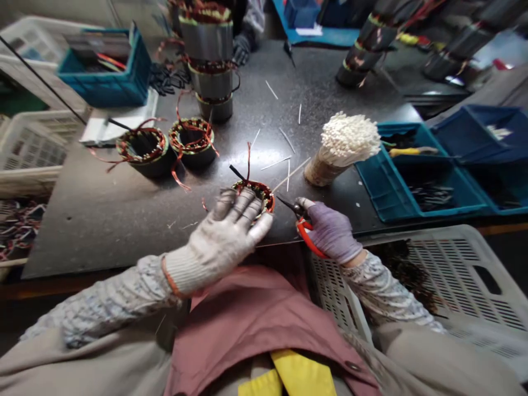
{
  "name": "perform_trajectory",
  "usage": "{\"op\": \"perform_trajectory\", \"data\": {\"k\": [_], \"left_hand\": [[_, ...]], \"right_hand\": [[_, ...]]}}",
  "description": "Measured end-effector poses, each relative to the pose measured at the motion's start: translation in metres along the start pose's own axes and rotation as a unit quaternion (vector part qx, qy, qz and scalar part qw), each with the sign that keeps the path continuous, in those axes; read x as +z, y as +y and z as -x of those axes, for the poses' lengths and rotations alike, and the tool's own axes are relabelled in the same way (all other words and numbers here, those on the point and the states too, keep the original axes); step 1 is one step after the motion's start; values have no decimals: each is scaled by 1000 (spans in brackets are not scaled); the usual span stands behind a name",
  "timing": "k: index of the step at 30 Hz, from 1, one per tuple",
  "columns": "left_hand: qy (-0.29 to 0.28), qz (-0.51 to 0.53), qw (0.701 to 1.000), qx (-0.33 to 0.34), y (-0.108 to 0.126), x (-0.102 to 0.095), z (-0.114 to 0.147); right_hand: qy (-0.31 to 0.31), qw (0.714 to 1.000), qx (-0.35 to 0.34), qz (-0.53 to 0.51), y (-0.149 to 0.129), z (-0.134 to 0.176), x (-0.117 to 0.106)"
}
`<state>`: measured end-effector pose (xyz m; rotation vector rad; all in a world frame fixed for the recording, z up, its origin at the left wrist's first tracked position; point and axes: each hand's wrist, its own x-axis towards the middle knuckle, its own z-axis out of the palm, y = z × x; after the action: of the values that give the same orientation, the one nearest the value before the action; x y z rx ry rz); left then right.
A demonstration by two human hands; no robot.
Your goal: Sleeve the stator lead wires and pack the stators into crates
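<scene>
My left hand (225, 231), in a whitish glove, lies over a small wire-wound motor stator (270, 202) at the table's front edge. Its fingers bend across the top and the thumb rests at the near side, hiding much of the ring. A copper-coloured lead and a black sleeve stick up behind the fingers. My right hand (334, 231), in a purple glove, is closed around scissors (307, 234) with orange handles. Their dark pointed tips aim left, just right of the stator. One thin white strip (291, 175) slants from the stator's rim toward upper right.
Two wound stators (142, 151) stand at left, behind them a stator stack (208, 66). A bundle of white strips (344, 143) stands right of centre; loose strips lie nearby. Teal bins (424, 176) sit at right, a teal box (107, 71) at left. A co-worker's gloved hand (241, 49) shows behind.
</scene>
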<state>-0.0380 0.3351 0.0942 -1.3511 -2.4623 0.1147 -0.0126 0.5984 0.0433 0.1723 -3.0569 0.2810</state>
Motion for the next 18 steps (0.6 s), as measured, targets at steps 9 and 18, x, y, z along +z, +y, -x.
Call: {"op": "perform_trajectory", "data": {"k": [9,18], "left_hand": [[-106,60,992,-24,5,43,-27],[-172,182,963,-98,-3,28,-31]], "right_hand": [[-61,996,-48,45,-11,-19,-12],[-30,999,-14,-3,4,-7,-2]]}}
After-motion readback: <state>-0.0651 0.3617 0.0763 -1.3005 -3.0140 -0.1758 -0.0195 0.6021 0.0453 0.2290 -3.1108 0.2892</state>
